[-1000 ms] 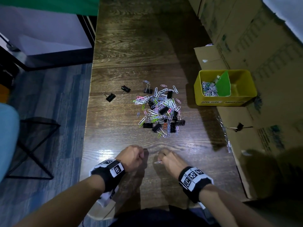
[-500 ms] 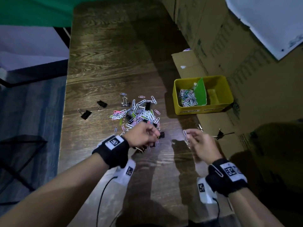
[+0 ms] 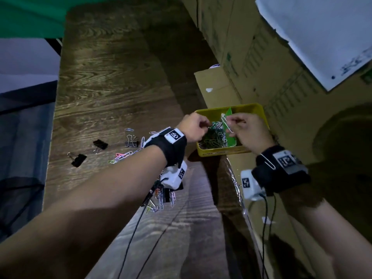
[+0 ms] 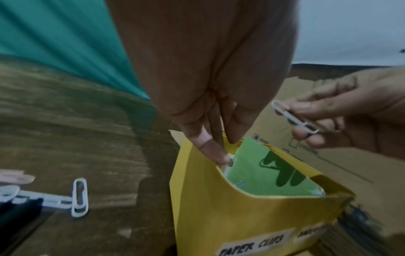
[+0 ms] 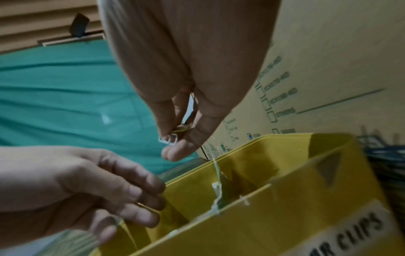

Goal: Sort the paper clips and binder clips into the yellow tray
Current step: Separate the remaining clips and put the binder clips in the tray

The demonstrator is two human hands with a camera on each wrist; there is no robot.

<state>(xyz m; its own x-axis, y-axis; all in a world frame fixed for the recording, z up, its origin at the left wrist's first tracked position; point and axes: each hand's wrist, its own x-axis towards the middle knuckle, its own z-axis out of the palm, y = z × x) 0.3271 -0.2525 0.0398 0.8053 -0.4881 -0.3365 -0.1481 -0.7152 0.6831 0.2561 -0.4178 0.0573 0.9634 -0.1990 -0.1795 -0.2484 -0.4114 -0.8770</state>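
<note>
Hands meet over the yellow plastic tray (image 3: 259,112), which sits at the right edge of the dark wood-grain table (image 3: 112,81), against the brown cardboard boxes (image 3: 261,63). You hold your right hand (image 3: 249,129) above the left compartment, the one labelled for paper clips, so that a release should drop straight onto the heap of coloured paper clips (image 3: 214,135) already there. Its thumb and forefinger pinch a white wire paper clip (image 3: 226,122); the other fingers curl loosely.

That clip's long axis runs diagonally in the head view, its upper end toward the green card divider (image 3: 229,114) and its lower end toward your wrist. In the left wrist view it lies slanted across your fingertips (image 4: 306,136).

Your left hand (image 3: 193,127) hangs over the same compartment with fingertips drawn narrowly together. Something small seems pinched there, but I cannot tell what it is.

Black metal binder clips (image 3: 100,144) and loose coloured paper clips (image 3: 120,158) lie on the table well apart from the tray, so sorting looks far from finished. The right compartment's contents are hidden by your hand.
</note>
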